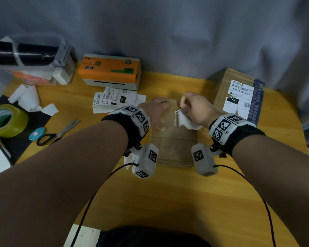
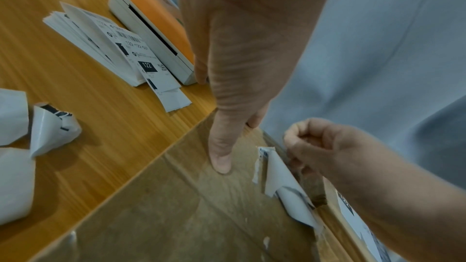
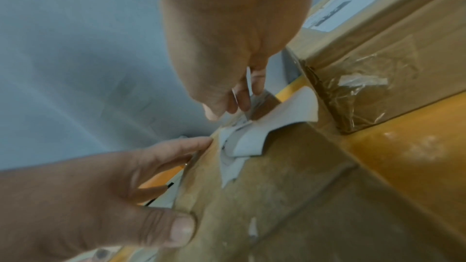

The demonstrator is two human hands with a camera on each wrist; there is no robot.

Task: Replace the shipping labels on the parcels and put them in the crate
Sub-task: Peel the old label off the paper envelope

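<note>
From the head view, a flat brown cardboard parcel (image 1: pixel 173 139) lies on the yellow wooden table (image 1: pixel 168 202) between the two forearms; the left hand (image 1: pixel 154 113) lies flat on its far left part with fingers straight, while the right hand (image 1: pixel 194 107) is curled and pinches a torn white shipping label (image 1: pixel 184 120) that is partly lifted from the parcel's far right part, just below the knuckles. A second brown box with a white label (image 1: pixel 239 93) stands to the right, an orange and white label printer (image 1: pixel 112 72) at the back, with a stack of printed labels (image 1: pixel 112 99) before it. In the left wrist view the thumb presses the cardboard, beside the curling label held by the other hand's closed fingers. In the right wrist view the fingertips (image 3: pixel 242 99) nip the label's far edge; its loose flap curls away above the cardboard.
</note>
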